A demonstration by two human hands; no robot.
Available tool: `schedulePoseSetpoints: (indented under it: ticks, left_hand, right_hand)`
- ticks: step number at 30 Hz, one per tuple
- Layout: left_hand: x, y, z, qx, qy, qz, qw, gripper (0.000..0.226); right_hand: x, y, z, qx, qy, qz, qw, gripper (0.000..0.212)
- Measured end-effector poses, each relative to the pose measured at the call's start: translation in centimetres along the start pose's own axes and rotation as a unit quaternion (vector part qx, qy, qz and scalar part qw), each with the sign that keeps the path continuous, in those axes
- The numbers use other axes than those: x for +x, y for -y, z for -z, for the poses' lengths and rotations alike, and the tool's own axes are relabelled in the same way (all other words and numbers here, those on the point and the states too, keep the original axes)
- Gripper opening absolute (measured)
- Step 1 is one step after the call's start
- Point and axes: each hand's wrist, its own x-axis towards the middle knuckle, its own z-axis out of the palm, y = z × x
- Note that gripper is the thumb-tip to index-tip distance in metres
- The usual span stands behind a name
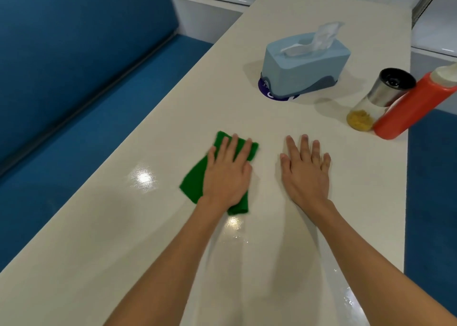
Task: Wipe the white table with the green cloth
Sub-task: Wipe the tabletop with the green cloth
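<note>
Forearms: left forearm (178, 259) and right forearm (371, 259) bare; both reach forward over the near part of the white table (99, 226)
Left hand: left hand (226, 174) palm down; fingers straight and slightly spread; presses flat on the green cloth (193, 184); no finger curled round it
Green cloth: lies flat on the table, left of centre, under the left hand; its edges show past the fingertips, left of the palm and by the wrist
Right hand: right hand (305, 171) palm down; fingers extended; rests flat on bare table just beside the cloth, apart from it; holds nothing
Table surface: glossy; light reflections and wet-looking streaks near the forearms
Far items: pale blue tissue box (304, 68) with a white tissue (324, 35) standing out of its top; to its right, a glass shaker (380, 95) with metal cap and yellow contents, close against a red squeeze bottle (415, 105); all well apart from the hands
Surroundings: blue bench seat (74, 78) along the table's left side
</note>
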Motion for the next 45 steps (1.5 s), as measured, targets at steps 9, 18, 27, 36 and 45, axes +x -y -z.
schedulePoseSetpoints:
  ticks: [9,18,27,36,45]
  left_hand:
    - [-5.6,8.7,1.8,-0.029,0.022,-0.08,0.996,0.053]
    - [4.3,0.3,-0.1,0.007,-0.009,0.077,0.997,0.054]
    - [-3.3,-8.0,-2.0,-0.015,0.023,-0.159,0.987,0.052]
    - [3.9,1.5,-0.2,-0.009,-0.017,0.056,0.998,0.056]
    - [6.9,-10.2,-2.5,0.008,0.005,-0.031,0.999,0.056]
  right_hand:
    - [-0.7,-1.3,1.4,0.1,-0.03,0.036,0.994,0.051]
    - [-4.0,-8.2,2.4,0.023,-0.023,-0.045,0.998,0.055]
    - [-4.1,-8.7,1.8,0.011,-0.026,-0.046,0.999,0.056]
    - [-4.0,-8.4,1.6,0.003,-0.032,-0.048,0.998,0.055]
    - [-4.0,-8.5,1.2,-0.005,-0.052,-0.046,0.998,0.059]
